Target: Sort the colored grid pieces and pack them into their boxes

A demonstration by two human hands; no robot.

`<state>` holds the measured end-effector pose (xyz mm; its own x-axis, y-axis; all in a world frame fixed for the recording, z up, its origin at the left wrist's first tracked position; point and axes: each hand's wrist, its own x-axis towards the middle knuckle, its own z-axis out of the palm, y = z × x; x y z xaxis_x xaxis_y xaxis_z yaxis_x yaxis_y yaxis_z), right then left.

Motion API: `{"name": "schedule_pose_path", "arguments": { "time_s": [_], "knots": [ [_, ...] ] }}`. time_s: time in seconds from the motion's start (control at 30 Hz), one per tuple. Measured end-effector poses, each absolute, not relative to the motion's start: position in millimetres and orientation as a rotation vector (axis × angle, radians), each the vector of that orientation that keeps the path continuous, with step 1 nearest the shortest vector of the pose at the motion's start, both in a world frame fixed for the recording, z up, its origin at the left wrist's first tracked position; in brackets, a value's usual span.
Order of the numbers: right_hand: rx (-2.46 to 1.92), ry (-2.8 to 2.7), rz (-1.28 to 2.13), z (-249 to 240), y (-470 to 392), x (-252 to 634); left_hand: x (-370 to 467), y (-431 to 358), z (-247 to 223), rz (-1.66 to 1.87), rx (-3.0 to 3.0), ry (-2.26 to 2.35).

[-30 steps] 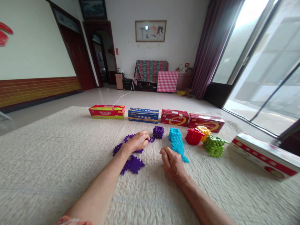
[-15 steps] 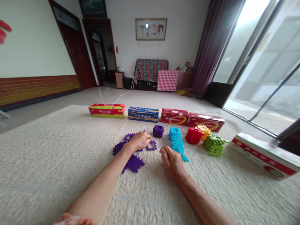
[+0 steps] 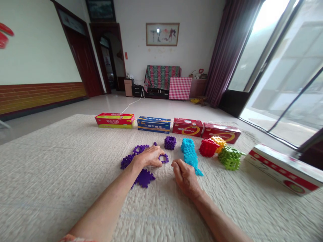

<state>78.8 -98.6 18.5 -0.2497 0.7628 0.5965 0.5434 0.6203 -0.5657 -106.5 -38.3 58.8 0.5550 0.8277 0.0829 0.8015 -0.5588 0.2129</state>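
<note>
My left hand (image 3: 151, 156) reaches over the purple pieces, with its thumb and forefinger closed at the left side of a purple square frame piece (image 3: 166, 158). Purple toothed pieces (image 3: 144, 178) lie below and left of that hand, some partly covered by it. A small purple piece (image 3: 155, 144) shows just beyond the knuckles. My right hand (image 3: 185, 174) is curled into a fist on the mat; whatever it may hold is hidden. Beside it stretches a light-blue assembly of interlocking blocks (image 3: 189, 153). Farther back stands a purple block cube (image 3: 170, 143).
Red (image 3: 208, 148), yellow (image 3: 220, 143) and green block cubes (image 3: 229, 158) cluster at the right. Behind stand a red-yellow box (image 3: 114, 121), a blue box (image 3: 153, 125) and two red boxes (image 3: 188, 127). A white-red box (image 3: 285, 169) lies right on the quilted mat (image 3: 63, 168).
My left hand has come slightly nearer and its fingers have moved down to the purple square frame. My right fist stays in place. The view has tilted slightly.
</note>
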Motion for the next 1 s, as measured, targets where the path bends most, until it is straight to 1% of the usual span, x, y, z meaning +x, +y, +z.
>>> {"name": "schedule_pose_path", "arguments": {
  "time_s": [0.2, 0.37, 0.47, 0.63, 0.77, 1.0],
  "knots": [
    [-1.032, -1.925, 0.328, 18.5, -98.8, 78.6, -119.7, -35.4, 70.7, 0.259, 2.569, 1.391],
    [-1.036, -1.923, 0.345, 17.9, -98.8, 79.0, -121.9, -14.0, 90.6, 0.505, 2.594, 1.384],
    [-1.044, -1.917, 0.352, 17.6, -98.6, 78.7, -106.1, 9.6, 97.5, 0.55, 2.623, 1.37],
    [-1.049, -1.901, 0.368, 18.8, -99.5, 79.2, -80.5, 41.4, 104.8, 0.382, 2.664, 1.397],
    [-1.05, -1.898, 0.376, 19.7, -99.8, 79.5, -76.7, 53.3, 105.5, 0.246, 2.669, 1.402],
    [-1.046, -1.897, 0.398, 21.2, -100.4, 78.6, -75.5, 54.7, 105.1, 0.191, 2.727, 1.354]
  ]
}}
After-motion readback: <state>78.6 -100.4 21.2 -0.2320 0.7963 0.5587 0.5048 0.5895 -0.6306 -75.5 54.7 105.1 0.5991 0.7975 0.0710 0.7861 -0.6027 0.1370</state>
